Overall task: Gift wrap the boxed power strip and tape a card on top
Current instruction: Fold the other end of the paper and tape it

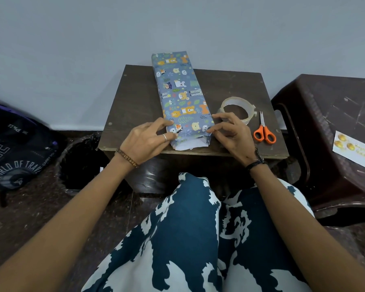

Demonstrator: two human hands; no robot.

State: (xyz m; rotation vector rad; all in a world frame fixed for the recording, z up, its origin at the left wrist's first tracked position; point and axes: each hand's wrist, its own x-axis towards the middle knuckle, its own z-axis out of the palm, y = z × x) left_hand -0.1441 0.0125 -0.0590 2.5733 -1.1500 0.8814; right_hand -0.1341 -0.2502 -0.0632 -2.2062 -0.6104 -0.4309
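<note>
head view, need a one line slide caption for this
Both hands fold the open near end of the wrapped box; tape roll and scissors alongside.

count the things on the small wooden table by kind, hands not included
wrapped box: 1
tape roll: 1
scissors: 1
total: 3
The card lies on the plastic stool, so it is not counted.

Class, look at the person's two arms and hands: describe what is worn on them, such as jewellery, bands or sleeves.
Both forearms are bare, with no sleeves in view. The left hand has a thin silver ring on one finger and a brown beaded bracelet at the wrist. The right hand has a dark band at its wrist.
</note>
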